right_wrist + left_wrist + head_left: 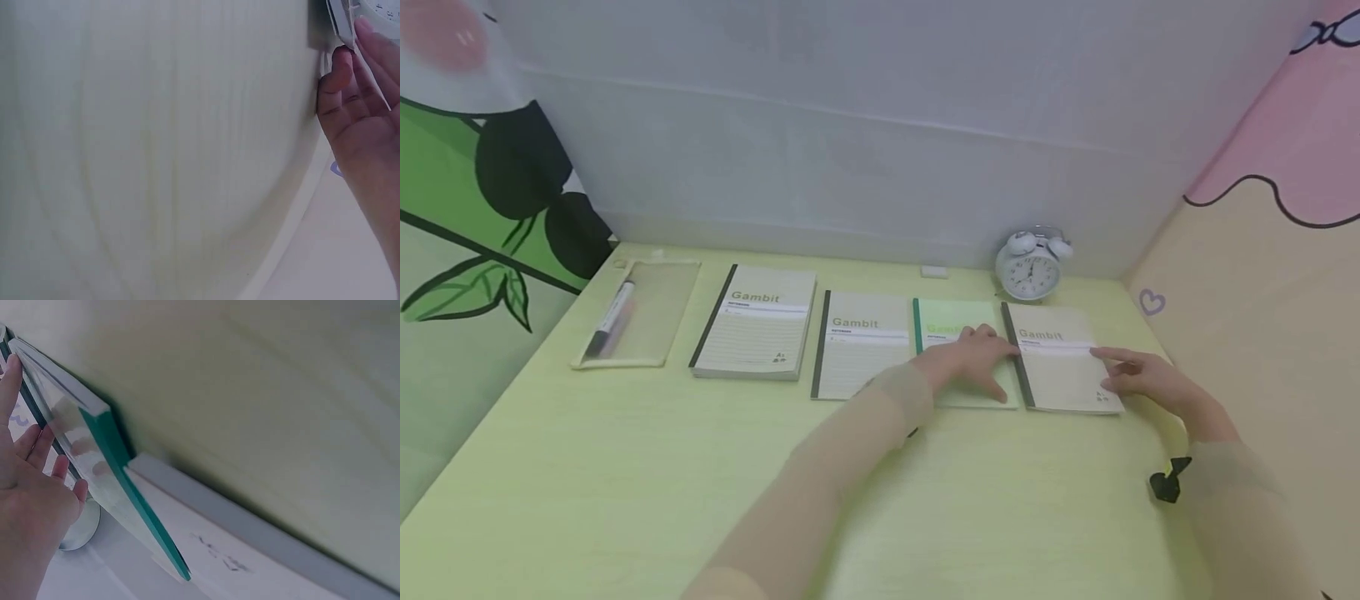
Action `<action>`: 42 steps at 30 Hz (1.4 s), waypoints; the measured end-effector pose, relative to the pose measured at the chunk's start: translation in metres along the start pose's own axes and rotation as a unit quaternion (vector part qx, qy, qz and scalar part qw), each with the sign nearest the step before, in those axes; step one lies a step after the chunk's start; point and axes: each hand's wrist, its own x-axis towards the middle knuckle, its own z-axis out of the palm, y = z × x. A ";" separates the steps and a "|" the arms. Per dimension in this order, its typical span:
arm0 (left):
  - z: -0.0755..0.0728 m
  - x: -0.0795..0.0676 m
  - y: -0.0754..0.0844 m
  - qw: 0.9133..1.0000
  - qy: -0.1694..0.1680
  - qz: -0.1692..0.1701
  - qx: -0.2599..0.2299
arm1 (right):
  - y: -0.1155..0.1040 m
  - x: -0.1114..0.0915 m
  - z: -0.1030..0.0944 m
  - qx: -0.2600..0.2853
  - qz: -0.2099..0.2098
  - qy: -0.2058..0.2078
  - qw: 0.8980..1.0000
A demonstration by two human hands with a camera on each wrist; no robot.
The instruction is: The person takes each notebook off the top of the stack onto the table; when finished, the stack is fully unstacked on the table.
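Several Gambit notebooks lie in a row on the table. My left hand (pixel 977 362) reaches over the green notebook (pixel 947 312), its fingertips touching the dark spine of the rightmost beige notebook (pixel 1060 375). In the left wrist view its fingers spread over the green-spined notebook (pixel 134 481). On the opposite side, my right hand (pixel 1157 383) touches the right edge of that same beige notebook with its index finger and thumb. The right wrist view shows those fingers at a notebook corner (pixel 340 28); most of the notebook is out of frame there.
Left of the green notebook lie a beige notebook (pixel 857 367) and a thicker one (pixel 756 333). A mesh pouch (pixel 662 321) with a marker (pixel 613 317) is at far left. A white alarm clock (pixel 1032 271) and a small white block (pixel 934 272) stand near the back wall.
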 end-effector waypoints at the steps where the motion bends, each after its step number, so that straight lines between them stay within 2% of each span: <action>1: 0.000 0.000 -0.001 1.000 0.000 -0.002 0.002 | -0.002 0.001 0.001 0.008 -0.001 -0.002 1.000; 3: 0.000 -0.001 -0.003 1.000 0.001 0.001 0.010 | -0.004 0.004 0.002 0.018 0.001 -0.004 1.000; 10: 0.000 -0.002 -0.004 0.999 0.004 0.020 0.040 | -0.001 0.008 0.002 -0.016 -0.014 0.004 1.000; 16: -0.005 -0.008 -0.004 0.999 0.011 0.020 0.027 | -0.004 0.007 -0.004 -0.027 -0.010 0.010 1.000; 20: -0.010 -0.014 -0.009 0.999 0.027 0.025 0.014 | -0.017 0.007 -0.008 -0.063 -0.018 0.020 0.998; 23: -0.016 -0.021 -0.014 0.999 0.041 0.032 0.002 | -0.036 0.008 -0.009 -0.089 -0.029 0.027 0.995; 32: -0.044 -0.057 -0.027 0.997 0.060 0.042 -0.023 | -0.095 0.017 -0.007 -0.107 -0.069 0.026 0.992; 42: -0.071 -0.111 -0.044 0.994 0.106 0.034 -0.016 | -0.155 0.026 0.009 -0.091 -0.128 0.046 0.987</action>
